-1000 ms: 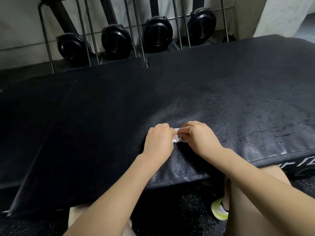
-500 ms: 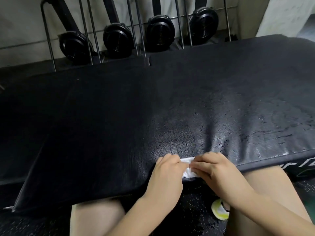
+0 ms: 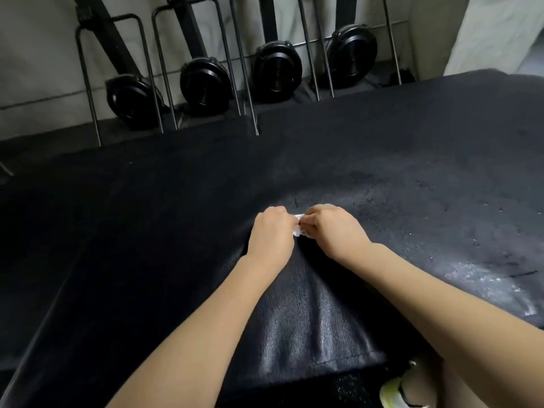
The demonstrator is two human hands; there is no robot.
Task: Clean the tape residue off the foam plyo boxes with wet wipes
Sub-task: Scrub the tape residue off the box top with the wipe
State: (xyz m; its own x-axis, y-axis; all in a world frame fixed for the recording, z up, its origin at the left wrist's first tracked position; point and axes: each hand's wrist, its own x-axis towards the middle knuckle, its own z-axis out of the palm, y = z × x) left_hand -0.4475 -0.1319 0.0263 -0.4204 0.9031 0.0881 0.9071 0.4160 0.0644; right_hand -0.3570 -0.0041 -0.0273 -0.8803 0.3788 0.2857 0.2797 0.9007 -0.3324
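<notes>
Crumpled white wet wipe [image 3: 298,228] on glossy black plyo box [image 3: 382,184]

Gym / fitness rm. Evidence: big black foam plyo box [image 3: 382,160] w/ padded vinyl cover, speckled rubber floor [image 3: 347,387], row of black round fan-type machine housings [image 3: 206,83] stood upright in metal frames along pale back wall [image 3: 38,54]. Sneaker [image 3: 396,391] at bottom edge.

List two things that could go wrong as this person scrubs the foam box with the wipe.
1. The wet wipe is bunched small between the left hand and right hand; it may tear or miss residue.
2. The plyo box cover already looks cracked and flaky at the right; hard rubbing could peel it further.
</notes>
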